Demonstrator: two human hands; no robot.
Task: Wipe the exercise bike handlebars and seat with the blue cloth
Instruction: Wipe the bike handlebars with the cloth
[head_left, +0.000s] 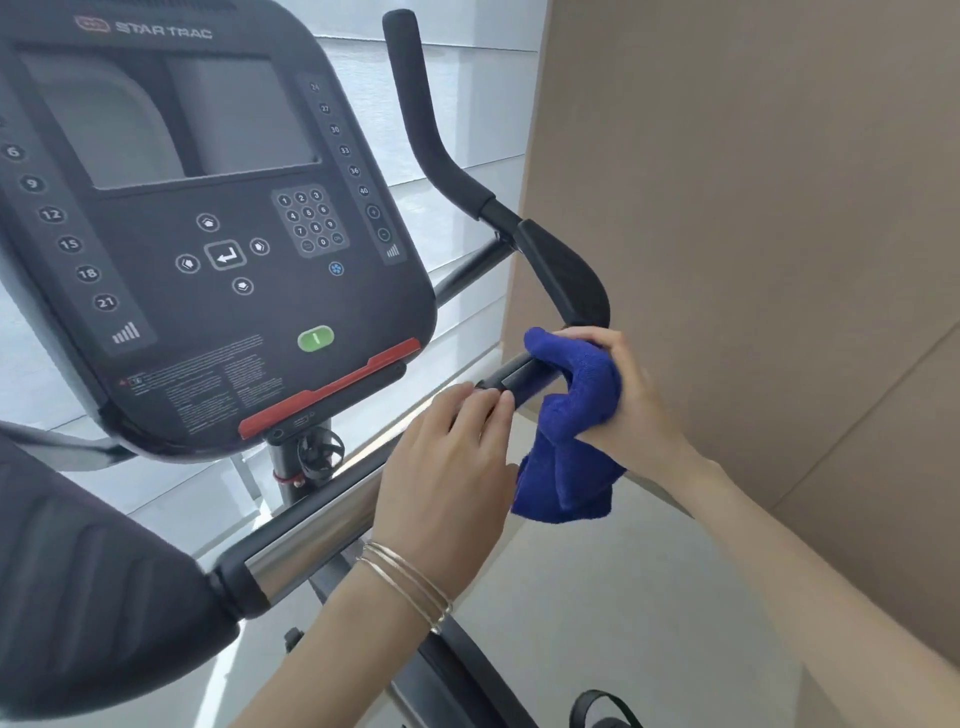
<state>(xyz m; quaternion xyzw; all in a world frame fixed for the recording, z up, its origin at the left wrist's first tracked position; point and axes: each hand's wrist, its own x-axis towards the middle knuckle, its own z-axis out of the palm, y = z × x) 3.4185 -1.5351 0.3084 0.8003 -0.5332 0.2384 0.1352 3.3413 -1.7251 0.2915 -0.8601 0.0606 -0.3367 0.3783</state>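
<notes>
Currently blue cloth (576, 415) is bunched round the handlebar (519, 375), at 4 o'clock from the console (208, 234), its tail hanging below the bar. Right hand (641, 402) enters from 5 o'clock, wrist bent, fingers curled over the cloth, clamping it to the bar. Left hand (447, 467) sits at 9 o'clock of the cloth, palm down, fingers near-straight, tips resting on the bar. Bangles (405, 582) on left wrist.

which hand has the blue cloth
The right hand: it grips the blue cloth wrapped over the handlebar. The left hand, bangles at its wrist, touches the bare bar beside it.
</notes>
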